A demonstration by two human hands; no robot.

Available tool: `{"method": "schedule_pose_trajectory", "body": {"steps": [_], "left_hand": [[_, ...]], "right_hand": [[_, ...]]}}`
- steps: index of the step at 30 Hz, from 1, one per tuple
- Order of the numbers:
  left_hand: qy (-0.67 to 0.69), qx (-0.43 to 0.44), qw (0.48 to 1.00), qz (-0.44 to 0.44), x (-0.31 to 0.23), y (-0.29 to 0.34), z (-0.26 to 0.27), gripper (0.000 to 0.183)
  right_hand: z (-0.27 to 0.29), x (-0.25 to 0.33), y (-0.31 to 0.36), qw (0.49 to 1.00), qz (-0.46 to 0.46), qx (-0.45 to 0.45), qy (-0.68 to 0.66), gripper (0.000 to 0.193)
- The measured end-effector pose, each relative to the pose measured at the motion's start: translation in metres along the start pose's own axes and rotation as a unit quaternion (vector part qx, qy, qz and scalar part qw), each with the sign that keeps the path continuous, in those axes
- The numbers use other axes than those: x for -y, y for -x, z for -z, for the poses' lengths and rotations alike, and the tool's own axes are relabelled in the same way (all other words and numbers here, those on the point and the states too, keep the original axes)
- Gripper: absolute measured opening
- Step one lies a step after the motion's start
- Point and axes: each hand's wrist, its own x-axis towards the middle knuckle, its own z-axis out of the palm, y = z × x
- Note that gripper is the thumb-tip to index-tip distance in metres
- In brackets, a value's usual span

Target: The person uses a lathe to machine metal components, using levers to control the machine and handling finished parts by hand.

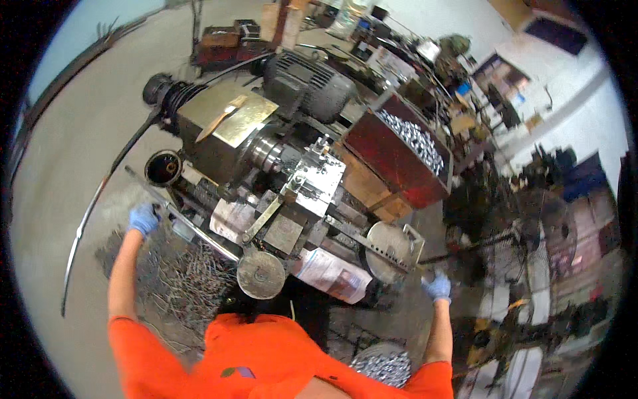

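Observation:
My left hand [143, 218], in a blue glove, is out at the left side of a metal lathe-like machine. Its fingers are curled at a small dark thing I cannot make out, near a long bare metal lever [199, 231]. My right hand [437, 287], gloved the same way, is to the right of the machine, below a metal frame handle [415, 245]. Its thumb and fingers look apart, with nothing visible in them. Between my hands are the spindle chuck [267, 153], a shiny tooling block [316, 179] and a round metal disc [261, 274].
A red bin [399, 151] of small shiny metal parts stands behind the machine. Metal shavings [189, 276] lie at lower left. A container of metal parts [382, 367] is near my right arm. A long rod [100, 199] juts out leftward. A brush [222, 118] lies on the headstock.

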Motion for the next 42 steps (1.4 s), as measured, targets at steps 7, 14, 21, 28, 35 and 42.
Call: {"method": "schedule_pose_trajectory", "body": {"steps": [7, 14, 21, 28, 35, 42], "left_hand": [[0.234, -0.249, 0.939, -0.041, -0.075, 0.066, 0.118, 0.025], [0.091, -0.177, 0.978, -0.065, -0.114, 0.018, 0.065, 0.025], [0.064, -0.163, 0.985, 0.001, -0.116, 0.004, 0.066, 0.024], [0.072, -0.197, 0.978, 0.008, -0.109, 0.004, 0.063, 0.026], [0.086, -0.183, 0.979, 0.014, -0.113, 0.008, 0.074, 0.024], [0.065, -0.174, 0.982, 0.013, -0.111, 0.004, 0.073, 0.024]], "right_hand": [[-0.031, -0.013, -0.023, 0.993, -0.091, 0.076, 0.012, 0.060], [-0.059, -0.008, 0.068, 0.995, -0.080, -0.065, -0.018, 0.045], [-0.075, -0.087, 0.280, 0.922, -0.372, 0.102, -0.036, 0.049], [-0.075, -0.066, 0.318, 0.905, -0.410, 0.110, -0.025, 0.043], [-0.067, -0.061, 0.318, 0.900, -0.410, 0.149, -0.015, 0.043], [-0.072, -0.060, 0.327, 0.903, -0.410, 0.126, -0.002, 0.042]]}}
